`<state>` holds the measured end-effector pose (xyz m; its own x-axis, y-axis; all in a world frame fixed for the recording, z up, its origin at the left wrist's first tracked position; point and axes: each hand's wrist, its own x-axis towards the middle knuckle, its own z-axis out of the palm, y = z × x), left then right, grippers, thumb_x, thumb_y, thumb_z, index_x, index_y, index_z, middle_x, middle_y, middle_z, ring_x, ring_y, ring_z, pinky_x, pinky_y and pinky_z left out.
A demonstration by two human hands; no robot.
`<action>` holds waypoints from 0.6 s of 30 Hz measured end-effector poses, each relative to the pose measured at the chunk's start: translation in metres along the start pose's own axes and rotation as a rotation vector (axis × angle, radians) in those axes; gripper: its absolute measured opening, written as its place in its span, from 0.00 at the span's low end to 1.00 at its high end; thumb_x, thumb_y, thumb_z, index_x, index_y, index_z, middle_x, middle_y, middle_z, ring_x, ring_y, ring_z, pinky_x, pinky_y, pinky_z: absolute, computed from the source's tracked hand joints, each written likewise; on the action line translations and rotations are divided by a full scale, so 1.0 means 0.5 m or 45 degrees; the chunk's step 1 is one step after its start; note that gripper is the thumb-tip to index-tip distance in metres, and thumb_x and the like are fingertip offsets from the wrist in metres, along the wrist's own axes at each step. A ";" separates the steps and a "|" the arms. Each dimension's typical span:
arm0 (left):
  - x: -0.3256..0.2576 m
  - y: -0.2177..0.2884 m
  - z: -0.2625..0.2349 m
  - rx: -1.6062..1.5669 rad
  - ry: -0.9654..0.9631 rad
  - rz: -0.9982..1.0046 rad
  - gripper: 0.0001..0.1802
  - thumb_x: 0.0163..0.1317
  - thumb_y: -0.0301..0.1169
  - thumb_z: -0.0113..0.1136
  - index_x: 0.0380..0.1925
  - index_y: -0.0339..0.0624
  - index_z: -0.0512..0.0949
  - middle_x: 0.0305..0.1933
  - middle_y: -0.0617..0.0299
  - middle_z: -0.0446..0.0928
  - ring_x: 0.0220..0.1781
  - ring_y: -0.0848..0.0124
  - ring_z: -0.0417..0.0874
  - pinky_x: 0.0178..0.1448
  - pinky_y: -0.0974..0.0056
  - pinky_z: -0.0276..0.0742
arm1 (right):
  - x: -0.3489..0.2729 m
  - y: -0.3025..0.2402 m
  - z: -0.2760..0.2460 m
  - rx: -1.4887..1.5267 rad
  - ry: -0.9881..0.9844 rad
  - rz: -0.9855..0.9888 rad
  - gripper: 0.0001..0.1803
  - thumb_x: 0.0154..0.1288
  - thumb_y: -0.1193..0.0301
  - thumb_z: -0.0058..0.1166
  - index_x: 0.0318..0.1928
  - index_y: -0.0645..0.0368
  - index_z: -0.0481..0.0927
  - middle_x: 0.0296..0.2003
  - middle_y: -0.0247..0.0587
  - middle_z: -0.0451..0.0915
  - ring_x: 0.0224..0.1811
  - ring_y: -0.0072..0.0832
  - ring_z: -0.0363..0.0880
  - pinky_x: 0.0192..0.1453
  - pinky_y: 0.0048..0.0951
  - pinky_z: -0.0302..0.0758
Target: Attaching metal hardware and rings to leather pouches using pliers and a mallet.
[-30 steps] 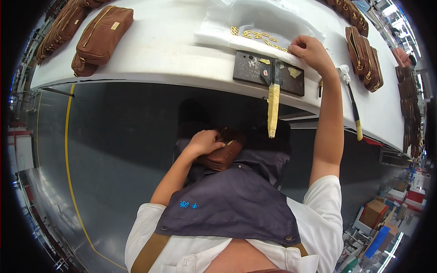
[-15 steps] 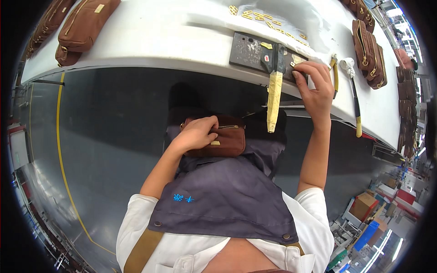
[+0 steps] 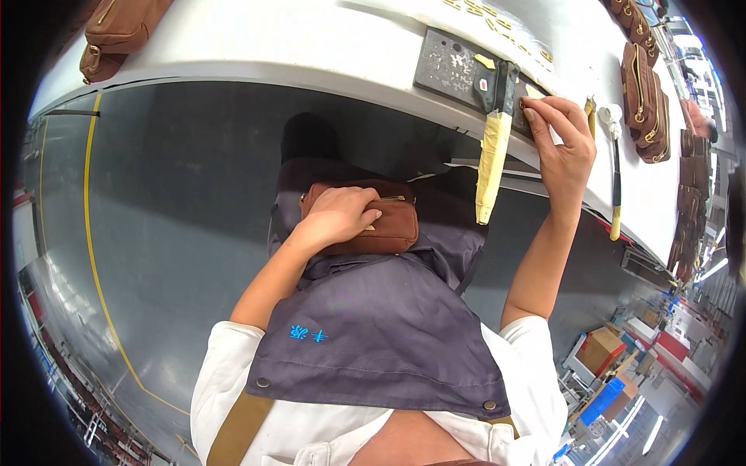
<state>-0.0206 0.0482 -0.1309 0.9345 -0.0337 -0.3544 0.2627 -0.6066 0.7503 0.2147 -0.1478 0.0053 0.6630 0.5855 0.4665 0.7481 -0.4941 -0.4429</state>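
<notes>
A small brown zippered pouch (image 3: 400, 225) with a gold zip lies on my lap, on the dark apron. My left hand (image 3: 338, 217) rests over its left part, fingers curled round it. At the table edge my right hand (image 3: 563, 136) pinches thumb and forefinger together over the right end of a dark metal plate (image 3: 447, 66). Something tiny shows at the fingertips, too small to name. Just left of those fingers, a hammer-like tool (image 3: 492, 167) lies across the plate, its yellow-taped handle jutting out past the table edge.
Gold metal pieces (image 3: 501, 31) lie on clear plastic behind the plate. Right of my hand is a white-headed tool with a black and yellow handle (image 3: 616, 179). Brown bags stand at the table's right (image 3: 645, 105) and left (image 3: 120, 35). The white table edge (image 3: 256, 71) runs across.
The view has shifted, so the table sits higher and farther right in the picture. My right fingertips stay at the plate's right end, pinched; my left hand stays on the pouch.
</notes>
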 end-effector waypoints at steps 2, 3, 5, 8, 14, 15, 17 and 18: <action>0.000 -0.004 0.007 0.002 0.061 0.030 0.15 0.62 0.39 0.59 0.41 0.39 0.81 0.41 0.50 0.83 0.48 0.51 0.83 0.52 0.50 0.76 | 0.003 -0.007 -0.009 0.131 -0.104 -0.025 0.09 0.59 0.76 0.67 0.41 0.59 0.88 0.38 0.36 0.83 0.43 0.27 0.79 0.48 0.28 0.75; -0.001 -0.004 0.008 -0.008 0.062 0.026 0.15 0.62 0.39 0.59 0.41 0.39 0.81 0.41 0.50 0.83 0.48 0.51 0.83 0.52 0.50 0.76 | 0.003 -0.006 -0.011 0.129 -0.115 -0.028 0.09 0.59 0.76 0.67 0.41 0.59 0.88 0.38 0.36 0.83 0.43 0.27 0.79 0.48 0.28 0.75; 0.005 -0.008 0.007 -0.009 0.059 0.032 0.15 0.62 0.39 0.60 0.41 0.39 0.81 0.41 0.50 0.83 0.47 0.51 0.83 0.51 0.50 0.77 | 0.004 -0.003 -0.009 0.169 -0.121 0.010 0.10 0.58 0.77 0.67 0.42 0.59 0.88 0.40 0.36 0.82 0.44 0.26 0.79 0.48 0.27 0.76; 0.010 -0.012 0.009 0.001 0.046 0.017 0.16 0.62 0.39 0.60 0.41 0.39 0.81 0.41 0.50 0.83 0.47 0.50 0.83 0.51 0.50 0.77 | 0.003 -0.007 -0.013 0.136 -0.118 0.035 0.11 0.58 0.78 0.67 0.42 0.60 0.88 0.40 0.37 0.82 0.45 0.26 0.80 0.50 0.26 0.76; 0.010 -0.015 0.001 0.002 0.024 -0.032 0.16 0.63 0.40 0.59 0.40 0.38 0.82 0.39 0.48 0.84 0.45 0.49 0.84 0.51 0.50 0.78 | -0.001 -0.020 -0.009 0.015 -0.113 -0.043 0.10 0.58 0.78 0.67 0.42 0.60 0.88 0.40 0.36 0.83 0.43 0.28 0.79 0.48 0.28 0.76; 0.013 -0.018 0.003 -0.011 0.023 -0.026 0.16 0.63 0.40 0.59 0.40 0.38 0.82 0.39 0.48 0.84 0.45 0.49 0.84 0.51 0.50 0.78 | -0.001 -0.022 -0.009 -0.053 -0.090 -0.101 0.10 0.58 0.78 0.67 0.41 0.59 0.89 0.39 0.36 0.83 0.43 0.28 0.79 0.48 0.29 0.76; 0.016 -0.021 0.001 0.013 0.043 -0.029 0.16 0.63 0.40 0.58 0.39 0.37 0.83 0.38 0.47 0.84 0.44 0.49 0.84 0.50 0.50 0.78 | 0.002 -0.029 -0.012 -0.088 -0.095 -0.098 0.09 0.58 0.78 0.67 0.41 0.59 0.89 0.37 0.36 0.83 0.43 0.29 0.79 0.47 0.29 0.75; 0.017 -0.021 -0.001 0.003 0.039 -0.024 0.16 0.63 0.40 0.58 0.39 0.37 0.83 0.38 0.47 0.84 0.44 0.49 0.84 0.50 0.50 0.78 | 0.001 -0.027 -0.013 -0.086 -0.085 -0.087 0.09 0.58 0.78 0.67 0.41 0.59 0.89 0.37 0.36 0.83 0.43 0.29 0.80 0.47 0.29 0.75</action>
<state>-0.0154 0.0548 -0.1413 0.9364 0.0021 -0.3510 0.2796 -0.6090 0.7423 0.2049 -0.1451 0.0165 0.6086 0.6600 0.4405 0.7932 -0.4925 -0.3581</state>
